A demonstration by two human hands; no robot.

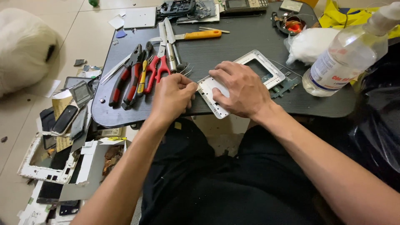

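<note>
white phone frame [266, 68] flat, long axis diagonal

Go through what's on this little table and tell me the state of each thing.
White phone frame: flat, stripped, window empty.
Right hand: pressing flat on the frame.
Left hand: fingers closed at the frame's edge.
Pliers: lying shut.
Spray bottle: tilted, capped.

We see a white phone frame [243, 77] on a black table [233, 43]; red-and-black pliers [125, 77], a yellow-handled screwdriver [203, 34]; a clear spray bottle [348, 54], yellow cloth [346, 16], pale beige floor tiles [83, 37].
</note>
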